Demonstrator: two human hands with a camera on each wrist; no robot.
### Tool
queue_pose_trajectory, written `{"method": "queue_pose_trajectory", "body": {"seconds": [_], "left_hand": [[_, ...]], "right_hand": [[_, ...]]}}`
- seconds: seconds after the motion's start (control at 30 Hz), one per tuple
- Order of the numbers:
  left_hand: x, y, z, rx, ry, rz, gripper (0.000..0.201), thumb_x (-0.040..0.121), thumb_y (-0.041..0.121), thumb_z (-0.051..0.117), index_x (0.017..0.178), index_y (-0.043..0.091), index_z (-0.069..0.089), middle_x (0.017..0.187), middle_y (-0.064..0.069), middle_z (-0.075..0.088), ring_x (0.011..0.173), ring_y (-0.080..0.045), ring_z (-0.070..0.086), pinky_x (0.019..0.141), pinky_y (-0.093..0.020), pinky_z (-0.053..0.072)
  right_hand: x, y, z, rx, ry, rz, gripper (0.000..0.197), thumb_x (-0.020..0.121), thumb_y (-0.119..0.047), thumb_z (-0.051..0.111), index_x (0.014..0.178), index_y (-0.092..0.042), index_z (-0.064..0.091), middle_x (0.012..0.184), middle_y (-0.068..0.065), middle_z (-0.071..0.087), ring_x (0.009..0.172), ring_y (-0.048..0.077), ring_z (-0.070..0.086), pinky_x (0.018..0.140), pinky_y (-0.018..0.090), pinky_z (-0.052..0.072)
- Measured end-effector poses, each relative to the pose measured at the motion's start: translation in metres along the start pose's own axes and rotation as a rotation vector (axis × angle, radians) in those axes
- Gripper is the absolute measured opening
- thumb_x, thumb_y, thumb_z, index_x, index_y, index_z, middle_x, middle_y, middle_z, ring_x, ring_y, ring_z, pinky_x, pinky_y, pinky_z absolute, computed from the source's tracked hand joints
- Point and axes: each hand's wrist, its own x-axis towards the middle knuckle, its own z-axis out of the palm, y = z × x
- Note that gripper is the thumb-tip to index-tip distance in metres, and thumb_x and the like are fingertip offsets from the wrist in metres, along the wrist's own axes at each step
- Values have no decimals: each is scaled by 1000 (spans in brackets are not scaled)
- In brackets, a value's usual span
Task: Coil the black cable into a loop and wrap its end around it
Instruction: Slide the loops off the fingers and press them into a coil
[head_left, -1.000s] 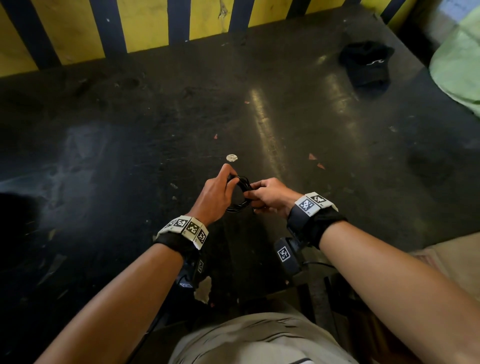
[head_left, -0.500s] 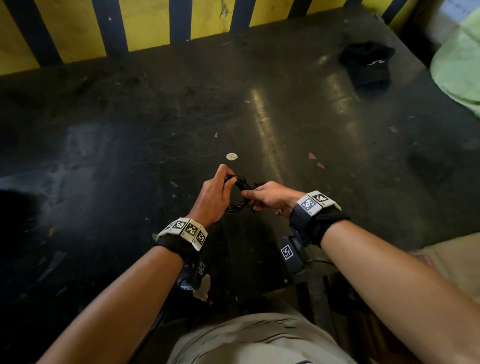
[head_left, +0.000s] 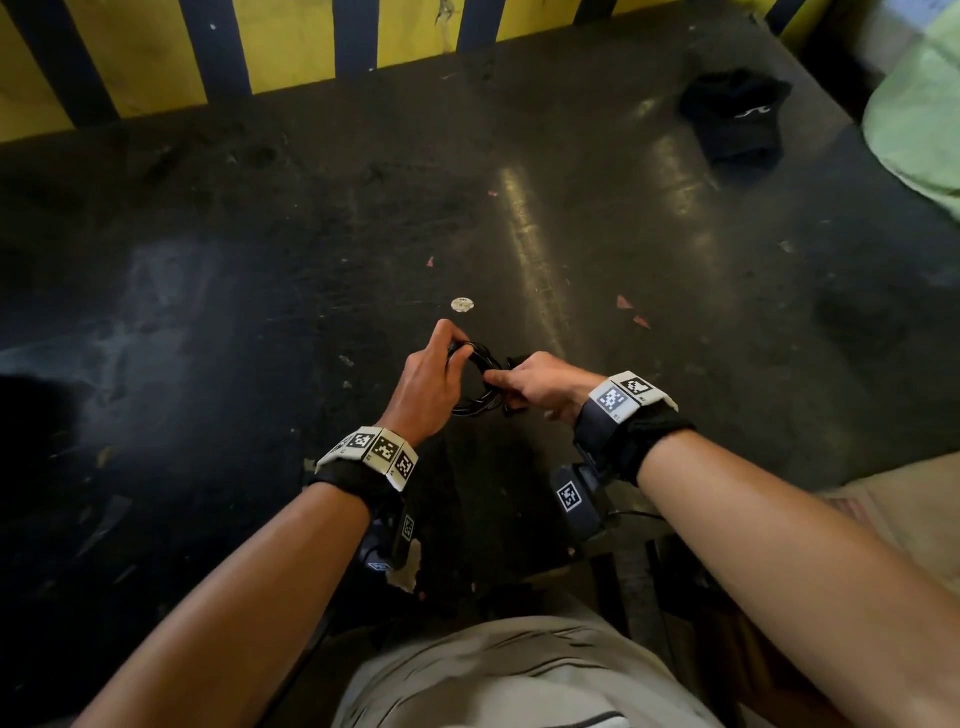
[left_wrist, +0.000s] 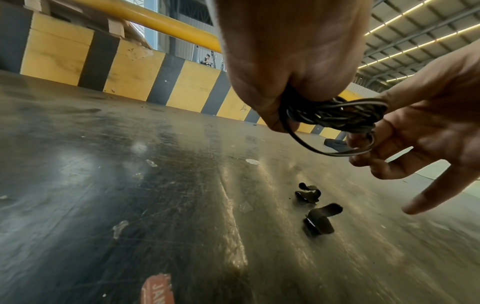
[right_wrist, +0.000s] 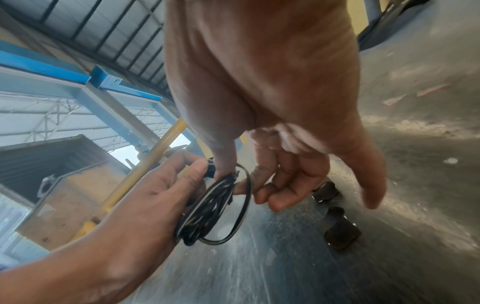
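The black cable (head_left: 475, 387) is a small coil of several turns, held a little above the dark table (head_left: 260, 312) in front of me. My left hand (head_left: 441, 364) grips the coil's left side, thumb on top. My right hand (head_left: 511, 379) pinches the right side between thumb and forefinger, and a short black end sticks out just above its fingers. In the left wrist view the cable bundle (left_wrist: 335, 115) runs from my left hand (left_wrist: 280, 115) to my right hand (left_wrist: 363, 142). In the right wrist view one loose turn (right_wrist: 245, 205) hangs wider than the rest of the coil (right_wrist: 205, 211).
Two short curled black strap pieces (left_wrist: 307, 195) (left_wrist: 319, 222) lie on the table just under my hands. A black cap (head_left: 737, 119) sits at the back right beside green cloth (head_left: 919, 119). A yellow-and-black striped barrier (head_left: 291, 47) borders the far edge.
Both hands stay on the coil in the same spot. A short black cable end now shows above my right hand's fingers, where none showed one second ago.
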Motion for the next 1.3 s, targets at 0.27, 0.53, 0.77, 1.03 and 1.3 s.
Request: {"method": "queue_pose_trajectory", "body": {"seconds": [0.27,0.53,0.77,1.03,1.3], "left_hand": [[5,0,0,-27,25,-10,6,107,21,48,108,15,48,85,-13,65,72,-31,62,62,-44,52],[4,1,-3,-75,7,-8,8,107,18,49,109,10,49,80,0,60,62,-1,52,55,-17,43],[1,-6,-9,-64,-18,-21,7,108,21,48,109,14,48,79,-6,61,56,-5,50,49,-22,43],[-2,-21,-10,-69,-75,-77,8,108,22,46,110,14,47,82,-6,61,53,-1,51,50,-18,46],[-5,-28,-2,-81,-126,-155,6,108,24,46,111,18,47,86,-9,63,53,-2,55,49,-20,49]], "right_hand": [[2,6,8,263,-70,-31,20,96,-39,62,92,-20,67,77,-6,70,70,9,59,71,32,41],[-7,3,5,210,-60,-3,34,88,-56,61,98,-24,69,88,-4,71,93,18,65,82,38,41],[-7,-3,-8,338,74,-10,64,93,-68,46,118,-12,65,107,8,70,84,19,65,63,31,41],[30,40,-26,-321,343,-43,18,92,-25,64,107,-16,70,110,8,72,106,29,67,90,32,51],[46,76,4,-530,305,-78,31,88,-31,69,119,-35,66,126,3,67,119,30,62,103,47,47]]}}
